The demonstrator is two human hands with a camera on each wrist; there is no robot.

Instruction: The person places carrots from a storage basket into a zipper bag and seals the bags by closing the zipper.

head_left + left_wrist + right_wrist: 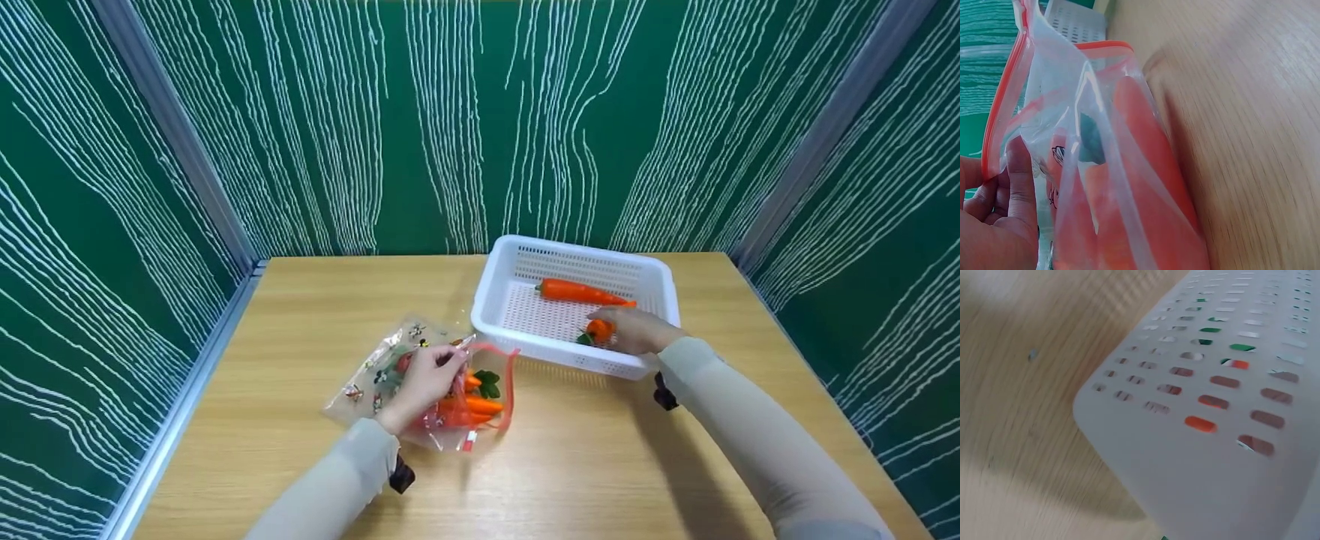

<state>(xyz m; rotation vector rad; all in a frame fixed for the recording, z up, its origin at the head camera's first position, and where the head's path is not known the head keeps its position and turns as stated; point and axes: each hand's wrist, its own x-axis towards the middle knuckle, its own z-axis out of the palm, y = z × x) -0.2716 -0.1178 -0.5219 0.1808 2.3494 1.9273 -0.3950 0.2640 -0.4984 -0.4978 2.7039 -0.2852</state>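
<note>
From my remote view: left hand [422, 382] pinches the red-zip rim of a clear plastic bag [390, 375] lying on the wooden table [585, 465], mouth held apart towards the basket. Left wrist view shows thumb and fingers [1019, 180] closed on the zip edge, orange carrots [472, 409] inside the bag. Right hand [634, 330] sits inside the white perforated basket [667, 289], fingers curled round a small carrot [598, 328] near the front wall. A second, longer carrot [581, 292] lies on the basket floor behind it. Right wrist view shows only the basket's outer wall, blurred
</note>
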